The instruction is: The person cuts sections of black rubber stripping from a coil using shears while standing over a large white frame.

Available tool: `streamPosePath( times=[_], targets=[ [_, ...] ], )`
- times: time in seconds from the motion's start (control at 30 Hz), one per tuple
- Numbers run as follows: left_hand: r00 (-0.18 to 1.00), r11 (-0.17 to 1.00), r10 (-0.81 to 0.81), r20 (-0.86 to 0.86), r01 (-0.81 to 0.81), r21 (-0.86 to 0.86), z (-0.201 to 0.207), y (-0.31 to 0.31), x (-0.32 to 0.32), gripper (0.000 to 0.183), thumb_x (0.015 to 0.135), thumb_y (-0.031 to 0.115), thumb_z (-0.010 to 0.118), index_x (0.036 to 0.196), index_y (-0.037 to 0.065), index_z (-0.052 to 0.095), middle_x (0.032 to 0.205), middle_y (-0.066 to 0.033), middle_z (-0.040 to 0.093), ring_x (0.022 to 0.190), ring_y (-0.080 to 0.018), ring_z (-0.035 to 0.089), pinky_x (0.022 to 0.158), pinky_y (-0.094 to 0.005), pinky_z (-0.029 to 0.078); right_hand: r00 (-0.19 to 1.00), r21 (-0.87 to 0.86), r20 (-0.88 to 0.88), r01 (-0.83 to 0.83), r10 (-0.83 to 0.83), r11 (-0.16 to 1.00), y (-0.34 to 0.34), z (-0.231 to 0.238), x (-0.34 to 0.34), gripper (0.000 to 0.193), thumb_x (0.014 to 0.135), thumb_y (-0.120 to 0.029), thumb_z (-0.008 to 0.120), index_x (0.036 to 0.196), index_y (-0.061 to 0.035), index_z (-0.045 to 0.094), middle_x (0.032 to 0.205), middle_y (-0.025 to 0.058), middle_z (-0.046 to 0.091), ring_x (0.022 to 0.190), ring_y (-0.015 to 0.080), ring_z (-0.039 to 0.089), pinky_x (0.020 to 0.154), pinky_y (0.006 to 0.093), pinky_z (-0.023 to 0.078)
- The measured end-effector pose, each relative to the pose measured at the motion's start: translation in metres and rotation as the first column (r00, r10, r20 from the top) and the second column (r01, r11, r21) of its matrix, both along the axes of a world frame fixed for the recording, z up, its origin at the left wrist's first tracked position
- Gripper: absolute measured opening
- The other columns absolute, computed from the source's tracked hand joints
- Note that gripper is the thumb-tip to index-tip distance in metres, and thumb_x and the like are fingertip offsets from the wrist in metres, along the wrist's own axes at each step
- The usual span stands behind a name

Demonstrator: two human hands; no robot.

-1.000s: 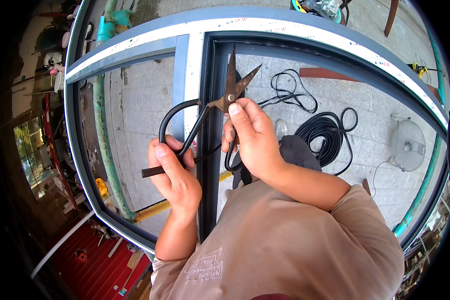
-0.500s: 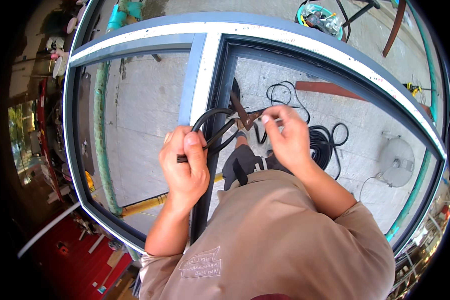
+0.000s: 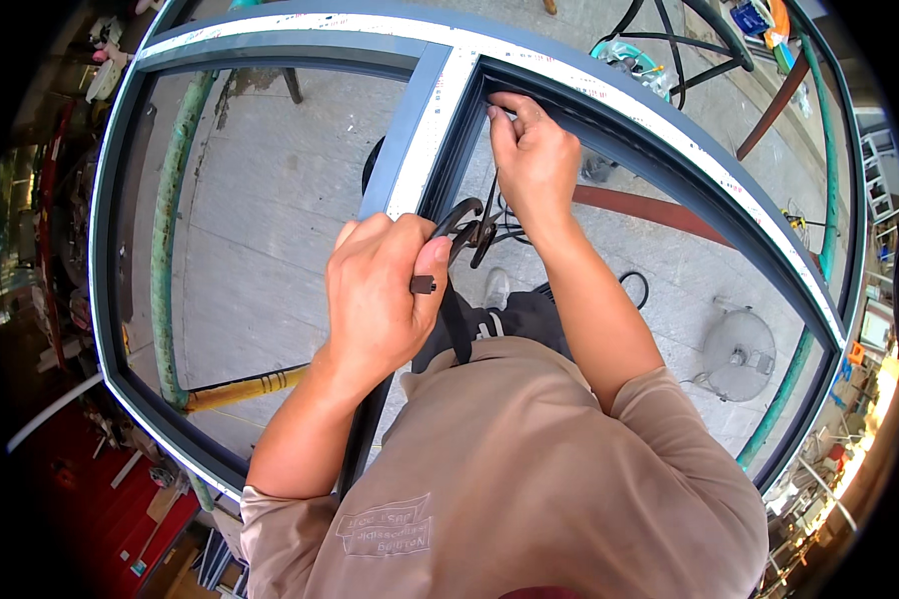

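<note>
Left hand [image 3: 375, 299] at centre, fist closed around a loop of black rubber gasket strip [image 3: 456, 215], the cut end of the strip poking out past the thumb toward 3 o'clock. Black-handled snips [image 3: 479, 235] hanging just beside that fist at 2 o'clock; which hand carries them, cannot tell. Right hand [image 3: 534, 160] up at 12 o'clock, fingertips [image 3: 499, 110] pinched together on the gasket strip and pressed into the inner corner of the grey window frame [image 3: 659, 120], right where the upright mullion [image 3: 420, 150] meets the top rail. Gasket strip running from that corner down toward 6 o'clock to the loop in the left fist. Frame lying flat over a concrete floor [image 3: 270, 200]. Green pipe [image 3: 170, 230] at 9 o'clock under the frame. Black cable coil [image 3: 629, 285] at 3 o'clock on the floor, partly hidden by the right forearm. Round white fan [image 3: 739, 354] at 4 o'clock, well apart from both hands.
</note>
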State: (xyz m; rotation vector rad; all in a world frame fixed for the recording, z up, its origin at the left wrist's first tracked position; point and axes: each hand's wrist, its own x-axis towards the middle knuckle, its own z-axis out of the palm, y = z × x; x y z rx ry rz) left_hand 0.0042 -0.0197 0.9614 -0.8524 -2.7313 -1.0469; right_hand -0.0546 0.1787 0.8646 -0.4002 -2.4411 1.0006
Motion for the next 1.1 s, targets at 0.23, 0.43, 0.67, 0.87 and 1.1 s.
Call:
streamPosePath(
  times=[0.23, 0.43, 0.67, 0.87, 1.1],
  targets=[
    [1.0, 0.998, -0.004, 0.009, 0.004, 0.058, -0.004, 0.0, 0.0, 0.02, 0.102, 0.014, 0.06, 0.086, 0.002, 0.059, 0.068, -0.0125, 0.051, 0.064, -0.0356, 0.05, 0.066, -0.0444, 0.039, 0.984, 0.014, -0.163, 0.081, -0.077, 0.997, -0.009, -0.013, -0.011, 0.012, 0.093, -0.017, 0.073, 0.1, -0.0103, 0.08, 0.09, 0.0111, 0.078, 0.076, 0.032, 0.075, 0.068, 0.0383, 0.059],
    [1.0, 0.997, 0.005, 0.015, -0.006, 0.075, -0.002, -0.001, -0.001, 0.022, 0.103, 0.016, 0.06, 0.086, 0.002, 0.059, 0.069, -0.0132, 0.052, 0.064, -0.0358, 0.052, 0.067, -0.0441, 0.04, 0.948, 0.068, -0.306, 0.111, -0.085, 0.991, -0.009, -0.025, -0.017, 0.011, 0.093, -0.013, 0.072, 0.098, -0.0079, 0.079, 0.09, 0.0115, 0.078, 0.077, 0.0312, 0.076, 0.068, 0.0377, 0.058],
    [0.999, 0.997, 0.007, 0.032, -0.009, 0.081, -0.002, -0.002, -0.001, 0.022, 0.103, 0.016, 0.06, 0.086, 0.002, 0.059, 0.068, -0.0135, 0.052, 0.064, -0.0362, 0.052, 0.067, -0.0442, 0.04, 0.992, -0.084, -0.111, 0.044, -0.053, 0.995, -0.009, -0.008, -0.008, 0.01, 0.09, -0.014, 0.074, 0.095, -0.0081, 0.08, 0.074, 0.0107, 0.073, 0.06, 0.0257, 0.071, 0.061, 0.036, 0.055],
    [0.999, 0.997, 0.008, 0.035, -0.011, 0.081, -0.002, -0.001, -0.001, 0.022, 0.102, 0.015, 0.06, 0.085, 0.002, 0.059, 0.068, -0.0139, 0.052, 0.065, -0.0365, 0.052, 0.067, -0.0445, 0.04, 0.988, -0.118, -0.114, 0.087, -0.101, 0.989, -0.016, -0.007, -0.01, 0.009, 0.089, -0.016, 0.076, 0.092, -0.0087, 0.08, 0.064, 0.0094, 0.068, 0.055, 0.0258, 0.067, 0.058, 0.0364, 0.053],
    [0.999, 0.997, 0.007, 0.041, -0.011, 0.081, -0.001, -0.001, -0.002, 0.022, 0.103, 0.016, 0.059, 0.086, 0.002, 0.059, 0.067, -0.0125, 0.051, 0.064, -0.0352, 0.052, 0.067, -0.0437, 0.04, 0.969, 0.018, -0.225, 0.106, -0.099, 0.994, -0.017, -0.024, -0.011, 0.007, 0.095, -0.015, 0.073, 0.095, -0.0085, 0.073, 0.074, 0.0107, 0.072, 0.063, 0.0319, 0.07, 0.06, 0.041, 0.054]
  ],
)
